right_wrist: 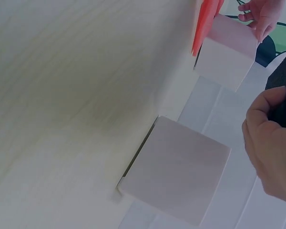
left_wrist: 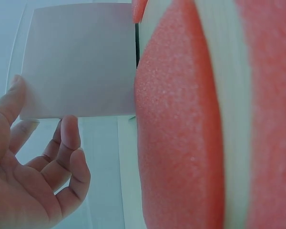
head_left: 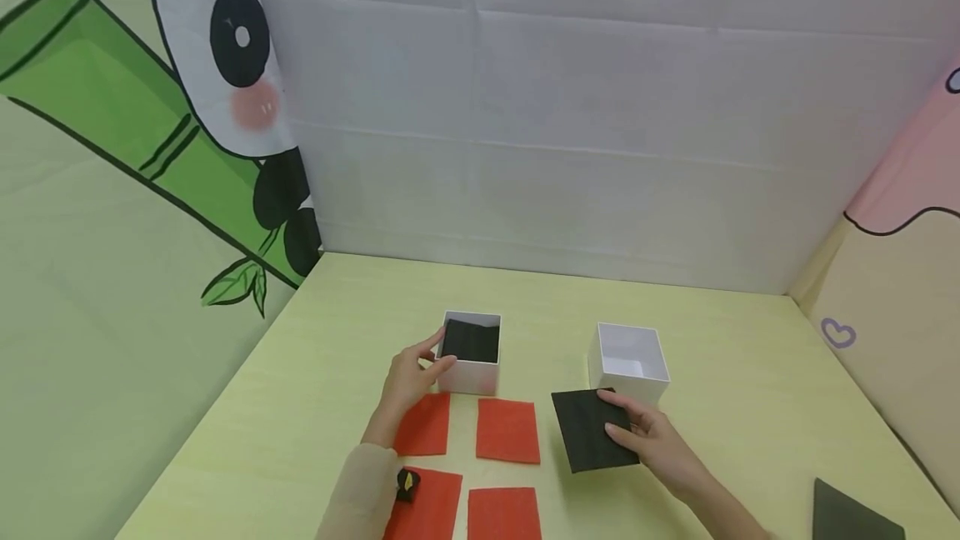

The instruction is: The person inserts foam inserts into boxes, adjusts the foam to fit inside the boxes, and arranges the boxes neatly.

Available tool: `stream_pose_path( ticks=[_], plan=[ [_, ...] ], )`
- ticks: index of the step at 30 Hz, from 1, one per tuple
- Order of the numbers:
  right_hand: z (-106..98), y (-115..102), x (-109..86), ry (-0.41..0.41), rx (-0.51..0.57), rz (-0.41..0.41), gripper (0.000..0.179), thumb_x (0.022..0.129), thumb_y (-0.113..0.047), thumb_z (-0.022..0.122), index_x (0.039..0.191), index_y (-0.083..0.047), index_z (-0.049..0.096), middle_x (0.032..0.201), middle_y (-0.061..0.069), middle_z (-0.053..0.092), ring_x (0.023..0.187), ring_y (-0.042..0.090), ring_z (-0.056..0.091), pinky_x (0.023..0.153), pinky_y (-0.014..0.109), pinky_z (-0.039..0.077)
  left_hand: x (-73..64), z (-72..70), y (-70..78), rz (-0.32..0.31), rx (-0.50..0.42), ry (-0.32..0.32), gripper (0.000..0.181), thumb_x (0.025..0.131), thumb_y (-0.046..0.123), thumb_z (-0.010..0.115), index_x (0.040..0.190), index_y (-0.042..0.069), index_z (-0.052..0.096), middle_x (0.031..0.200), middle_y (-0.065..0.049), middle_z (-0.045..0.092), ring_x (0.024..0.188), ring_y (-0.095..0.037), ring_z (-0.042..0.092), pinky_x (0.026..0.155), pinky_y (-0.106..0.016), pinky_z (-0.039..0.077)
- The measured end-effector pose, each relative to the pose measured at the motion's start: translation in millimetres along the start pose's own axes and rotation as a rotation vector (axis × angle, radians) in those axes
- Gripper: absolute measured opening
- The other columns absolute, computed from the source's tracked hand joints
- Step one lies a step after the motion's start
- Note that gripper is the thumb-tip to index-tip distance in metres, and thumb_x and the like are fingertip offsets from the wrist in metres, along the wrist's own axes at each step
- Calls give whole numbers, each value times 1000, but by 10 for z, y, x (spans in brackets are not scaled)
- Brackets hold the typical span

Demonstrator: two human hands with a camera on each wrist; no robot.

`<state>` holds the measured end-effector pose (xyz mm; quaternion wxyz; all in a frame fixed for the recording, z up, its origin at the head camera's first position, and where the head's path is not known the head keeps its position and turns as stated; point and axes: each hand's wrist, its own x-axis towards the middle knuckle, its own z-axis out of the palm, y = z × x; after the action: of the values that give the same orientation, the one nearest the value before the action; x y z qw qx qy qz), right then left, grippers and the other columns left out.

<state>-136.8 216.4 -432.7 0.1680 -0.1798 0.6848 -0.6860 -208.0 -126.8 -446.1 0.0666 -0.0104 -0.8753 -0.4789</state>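
Note:
My left hand steadies a white box at its front left corner, thumb and forefinger at the rim. A black square sheet lies inside that box. In the left wrist view the box's plain front wall rises beside the curled fingers of this hand. My right hand pinches another black square sheet by its right edge, above the table and in front of a second white box. In the right wrist view that sheet is mostly cut off.
Several red square sheets lie in rows before the left box, among them one front sheet and one back sheet. A further black sheet lies at the table's right front. A white cloth wall stands behind the table.

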Motion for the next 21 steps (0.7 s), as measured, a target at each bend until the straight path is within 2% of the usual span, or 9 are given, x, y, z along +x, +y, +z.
stream_pose_path(
  ticks=[5, 11, 16, 21],
  plan=[
    [92, -38, 113, 30, -4, 61, 57, 91, -9, 50, 136, 10, 21, 133, 32, 25, 102, 16, 53, 79, 31, 46, 2, -3, 6, -10, 1, -4, 58, 78, 26, 69, 131, 17, 47, 86, -8, 56, 59, -17, 47, 49, -26, 36],
    [184, -71, 250, 52, -36, 80, 53, 91, -2, 46, 138, 5, 22, 135, 33, 22, 110, 26, 45, 81, 29, 44, 21, 10, -4, -19, 9, -3, 59, 78, 29, 68, 132, 18, 46, 87, -7, 57, 61, -16, 48, 50, -26, 38],
    [235, -59, 381, 73, -56, 86, 53, 90, 0, 47, 139, 1, 26, 135, 31, 25, 115, 30, 41, 81, 29, 43, 18, 9, 0, -25, 10, 0, 58, 79, 27, 68, 132, 19, 46, 87, -7, 56, 59, -16, 48, 50, -26, 38],
    [278, -40, 501, 57, 3, 69, 56, 89, 1, 49, 139, 3, 24, 128, 30, 36, 102, 24, 53, 78, 29, 46, 12, 5, 8, -18, 4, -3, 57, 79, 25, 68, 132, 18, 47, 86, -8, 57, 59, -16, 48, 49, -26, 37]
  ],
)
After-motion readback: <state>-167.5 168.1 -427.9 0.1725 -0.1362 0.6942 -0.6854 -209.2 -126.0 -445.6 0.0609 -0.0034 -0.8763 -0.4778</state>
